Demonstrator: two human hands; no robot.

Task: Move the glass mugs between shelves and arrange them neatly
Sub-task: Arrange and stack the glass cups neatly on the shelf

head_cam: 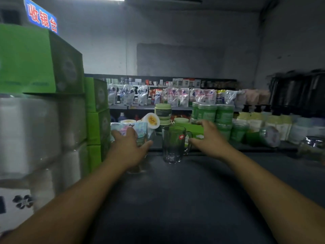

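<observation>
Both arms reach forward over a dark shelf top point(175, 199) toward its far edge. The left hand point(130, 148) covers a glass mug point(140, 143) from above and behind, fingers spread over its rim and thumb pointing right; most of that mug is hidden behind the hand, and only a pale edge of glass and a blurred base show, so the grip appears to be grasping the mug, though the contact itself is not clear. A second glass mug point(174, 144) stands upright on the shelf top just to the right, empty, with a small red sticker on its side and its handle turned to the right. The right hand point(209, 138) hovers beside that handle — fingers stretched out, palm down, its grip released and holding nothing; the thumb lies close to the handle, but I cannot tell whether it touches. Beyond the mugs sit green tubs point(216, 117) stacked in a group, pale pump bottles point(260, 118) further right, and rows of refill pouches point(175, 96) on a shelf behind. To the left rise green boxes point(42, 62) stacked above wrapped packs of white paper rolls point(35, 134) — a blue sign point(41, 16) with red characters hangs above them.
</observation>
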